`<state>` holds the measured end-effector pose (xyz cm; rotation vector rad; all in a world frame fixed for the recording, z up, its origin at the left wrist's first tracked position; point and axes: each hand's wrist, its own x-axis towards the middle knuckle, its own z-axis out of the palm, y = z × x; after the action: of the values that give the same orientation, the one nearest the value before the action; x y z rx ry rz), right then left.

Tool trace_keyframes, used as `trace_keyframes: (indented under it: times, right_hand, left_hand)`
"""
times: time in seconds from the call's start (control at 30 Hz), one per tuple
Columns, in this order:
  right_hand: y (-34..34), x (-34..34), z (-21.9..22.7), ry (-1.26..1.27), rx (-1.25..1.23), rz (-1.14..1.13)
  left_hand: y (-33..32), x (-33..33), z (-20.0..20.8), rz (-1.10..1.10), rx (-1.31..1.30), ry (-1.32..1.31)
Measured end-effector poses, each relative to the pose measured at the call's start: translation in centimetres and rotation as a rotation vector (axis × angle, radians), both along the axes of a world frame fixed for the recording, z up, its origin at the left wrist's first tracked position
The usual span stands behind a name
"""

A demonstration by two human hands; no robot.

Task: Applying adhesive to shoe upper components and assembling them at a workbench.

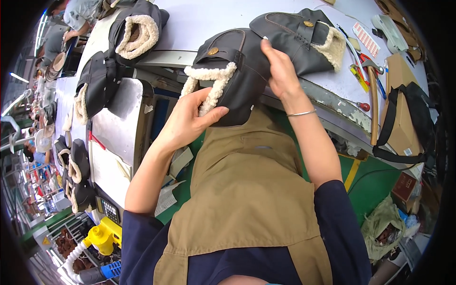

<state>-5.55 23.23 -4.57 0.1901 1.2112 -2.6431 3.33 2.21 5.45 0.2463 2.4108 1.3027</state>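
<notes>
Both hands hold a black leather clog upper (249,71) with a cream fleece lining, a strap and a round brass-coloured button. It is tilted in front of my apron, over the table's front edge. My left hand (192,118) pinches its fleece-edged opening, fingers inside and thumb on the outer leather. At the other end my right hand (282,71) grips the rounded toe side; most of those fingers are hidden behind it. A second matching clog upper (294,40) lies on the table just beyond my right hand, its fleece opening facing right.
More fleece-lined uppers (137,35) sit at the left. On the white table (204,16), a hammer (373,99), pliers (368,61) and a yellow cutter (358,78) lie right, near a black bag (408,123). A yellow machine (104,235) stands lower left. People work far left.
</notes>
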Motion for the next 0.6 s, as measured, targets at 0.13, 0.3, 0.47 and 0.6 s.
trace_keyframes:
  times: [0.13, 0.3, 0.47, 0.6]
  right_hand:
    - [1.0, 1.7, 0.8, 0.005, 0.057, 0.099]
    - [1.0, 0.4, -1.7, 0.133, 0.154, -0.013]
    - [1.2, 0.4, 1.0, -0.157, -0.165, 0.053]
    - [0.2, 6.3, 2.7, -0.12, -0.625, 0.183]
  left_hand:
    - [-0.1, -0.3, -0.5, 0.009, 0.077, -0.036]
    - [-0.2, -0.3, -0.9, -0.044, 0.231, -0.125]
    - [-0.3, -1.1, 0.5, -0.037, 0.287, -0.191]
    - [1.8, -0.9, 1.0, 0.121, 0.397, -0.146]
